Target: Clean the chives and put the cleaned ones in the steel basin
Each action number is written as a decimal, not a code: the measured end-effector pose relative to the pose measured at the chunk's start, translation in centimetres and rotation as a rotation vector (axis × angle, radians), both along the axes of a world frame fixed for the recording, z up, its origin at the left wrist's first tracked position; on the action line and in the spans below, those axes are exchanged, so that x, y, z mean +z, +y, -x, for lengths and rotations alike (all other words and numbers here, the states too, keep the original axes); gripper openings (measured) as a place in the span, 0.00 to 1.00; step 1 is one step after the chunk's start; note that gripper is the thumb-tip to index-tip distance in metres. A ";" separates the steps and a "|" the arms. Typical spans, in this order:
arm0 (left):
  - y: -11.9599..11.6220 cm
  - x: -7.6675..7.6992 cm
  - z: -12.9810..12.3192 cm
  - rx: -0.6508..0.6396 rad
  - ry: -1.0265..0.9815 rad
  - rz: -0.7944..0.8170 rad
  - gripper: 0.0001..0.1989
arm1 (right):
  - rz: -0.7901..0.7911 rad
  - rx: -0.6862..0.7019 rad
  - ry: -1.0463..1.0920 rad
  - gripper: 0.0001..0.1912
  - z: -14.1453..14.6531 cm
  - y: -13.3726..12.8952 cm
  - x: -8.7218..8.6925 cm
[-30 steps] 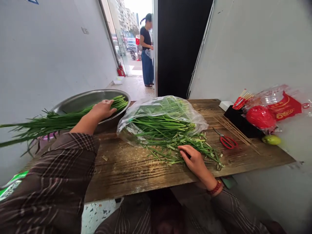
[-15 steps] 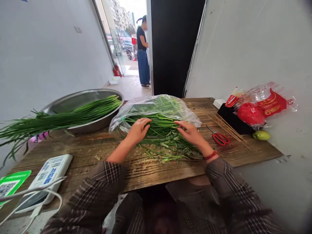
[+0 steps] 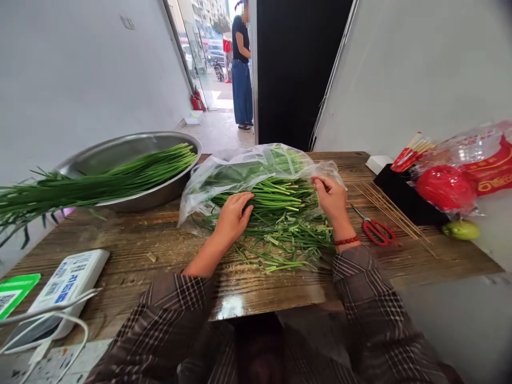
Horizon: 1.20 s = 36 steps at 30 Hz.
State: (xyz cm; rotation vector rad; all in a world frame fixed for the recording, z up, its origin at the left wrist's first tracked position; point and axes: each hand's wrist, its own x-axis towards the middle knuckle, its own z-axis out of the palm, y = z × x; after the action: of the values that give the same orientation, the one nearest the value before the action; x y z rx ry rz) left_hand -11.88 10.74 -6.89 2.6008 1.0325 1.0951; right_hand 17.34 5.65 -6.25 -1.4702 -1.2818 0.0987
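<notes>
A clear plastic bag (image 3: pixel 244 165) lies on the wooden table with long green garlic chives (image 3: pixel 276 200) inside, their cut ends showing at its open side. My left hand (image 3: pixel 234 213) rests on the near left part of the chives, fingers together and stretched out, thumb apart. At the bag's right edge, my right hand (image 3: pixel 333 200) has its thumb and fingers pinched on the plastic, just beyond the stem ends. Loose chive trimmings (image 3: pixel 292 234) are heaped between my hands and the table's front.
A steel basin (image 3: pixel 148 200) holding more chives stands left. Red-handled scissors (image 3: pixel 378 231), bamboo skewers (image 3: pixel 394 216), a black box (image 3: pixel 404 194) and a greenish-yellow fruit (image 3: pixel 462 229) lie right. A white device (image 3: pixel 76 282) with cables is front left. A person (image 3: pixel 242 69) stands at the doorway.
My right hand has moved from the chive ends, up and right to the bag's edge, and its fingers have closed. My left hand stays on the chives. The view has tilted down slightly.
</notes>
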 end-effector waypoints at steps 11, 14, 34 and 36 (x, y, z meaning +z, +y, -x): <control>-1.0 0.2 0.3 -0.035 0.067 -0.101 0.15 | 0.336 0.197 -0.524 0.10 1.5 -1.5 1.6; -1.3 0.5 0.3 -0.046 0.030 -0.133 0.14 | 0.276 0.232 -0.438 0.08 1.7 -1.5 1.8; -4.2 1.4 -0.7 -0.084 0.288 0.052 0.14 | 0.162 0.397 0.279 0.14 5.7 -2.0 1.6; -3.8 1.7 -0.2 -0.041 0.217 0.050 0.13 | 0.096 0.275 0.359 0.15 4.9 -1.7 1.6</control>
State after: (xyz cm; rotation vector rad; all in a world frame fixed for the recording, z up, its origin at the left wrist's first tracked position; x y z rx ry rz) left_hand -11.64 6.98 -5.21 2.7333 1.0277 0.7802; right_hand 12.47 3.99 -4.65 -1.2768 -1.1861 0.5872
